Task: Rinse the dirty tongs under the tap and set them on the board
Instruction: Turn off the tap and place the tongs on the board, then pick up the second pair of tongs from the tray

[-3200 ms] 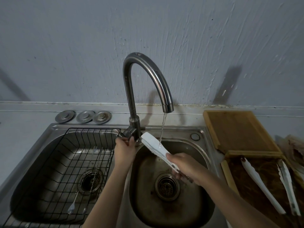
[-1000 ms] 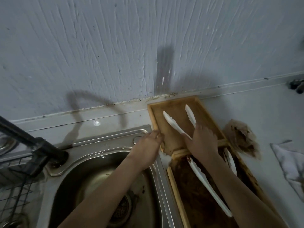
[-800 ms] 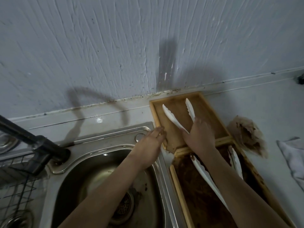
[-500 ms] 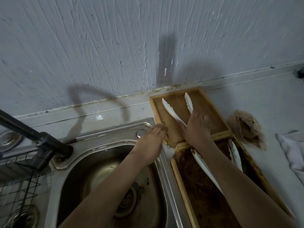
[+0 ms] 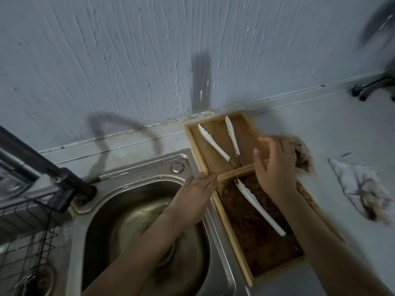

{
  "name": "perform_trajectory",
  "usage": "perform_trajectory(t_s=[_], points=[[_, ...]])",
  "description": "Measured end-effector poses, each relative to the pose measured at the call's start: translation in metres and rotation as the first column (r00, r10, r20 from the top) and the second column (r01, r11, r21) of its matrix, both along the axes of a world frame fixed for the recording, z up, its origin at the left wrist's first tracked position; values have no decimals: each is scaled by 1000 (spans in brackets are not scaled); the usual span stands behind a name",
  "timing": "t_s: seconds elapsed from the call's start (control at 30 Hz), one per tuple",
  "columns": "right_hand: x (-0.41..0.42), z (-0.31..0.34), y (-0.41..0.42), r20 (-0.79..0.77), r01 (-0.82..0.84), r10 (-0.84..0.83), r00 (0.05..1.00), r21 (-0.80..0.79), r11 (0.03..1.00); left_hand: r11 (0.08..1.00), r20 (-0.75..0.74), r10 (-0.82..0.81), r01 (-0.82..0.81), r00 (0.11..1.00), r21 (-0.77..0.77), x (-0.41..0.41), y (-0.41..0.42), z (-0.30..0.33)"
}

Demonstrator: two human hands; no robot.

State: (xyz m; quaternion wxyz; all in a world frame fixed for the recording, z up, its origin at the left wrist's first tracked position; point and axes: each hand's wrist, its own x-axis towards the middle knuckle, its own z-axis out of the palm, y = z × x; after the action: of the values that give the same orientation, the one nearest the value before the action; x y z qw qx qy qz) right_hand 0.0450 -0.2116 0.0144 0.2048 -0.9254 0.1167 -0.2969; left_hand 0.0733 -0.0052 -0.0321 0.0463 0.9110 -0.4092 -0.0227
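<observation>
Wooden board (image 5: 213, 155), clean, at the desk's back edge against the wall, just right of the sink (image 5: 136, 182). On it I see the rinsed tongs (image 5: 222, 144): white arms spread in a V, tips toward the wall, hinge near the board's front rim. No hand touches them.

Second board (image 5: 256, 238), stained dark brown, butts against the front of the first. Dirty tongs (image 5: 259, 207) lie on it; one white arm runs diagonally, the rest is hidden under my right forearm.

Right hand (image 5: 275, 165): raised over the seam between the two boards, fingers loose and spread, holding nothing.

Left hand (image 5: 196, 191): flat, fingers straight, fingertips at the sink's right rim, beside the corner of the clean board; grasping nothing.

Soiled brown wad (image 5: 303, 154) on the desk just right of the clean board, partly behind the right hand. White rag (image 5: 361, 184), stained, farther right. Tap (image 5: 42, 169), dark, at the sink's left back corner. Wire rack (image 5: 23, 242) over the left basin.
</observation>
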Motion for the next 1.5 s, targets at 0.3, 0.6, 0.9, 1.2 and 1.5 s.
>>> perform_trajectory(t_s=[0.3, 0.6, 0.9, 1.2, 1.5], points=[[-110, -37, -12, -378, 61, -81, 922, -63, 996, 994, -28, -110, 110, 994, 10, -66, 0, 4], [-130, -48, 1, -562, 208, -232, 794, -107, 972, 985, -117, -148, 157, 982, 73, -85, 12, 2], [-128, -41, 6, -489, 194, -277, 827, -213, 957, 994, -194, -94, 102, 976, 35, -86, 11, 26], [-117, 4, 32, -196, -17, 37, 980, 102, 995, 994, -194, 6, -28, 981, -109, -66, 48, 63], [-63, 12, 117, -41, -356, 492, 870, 638, 683, 894, -253, 214, -293, 944, -339, -57, 126, 77]])
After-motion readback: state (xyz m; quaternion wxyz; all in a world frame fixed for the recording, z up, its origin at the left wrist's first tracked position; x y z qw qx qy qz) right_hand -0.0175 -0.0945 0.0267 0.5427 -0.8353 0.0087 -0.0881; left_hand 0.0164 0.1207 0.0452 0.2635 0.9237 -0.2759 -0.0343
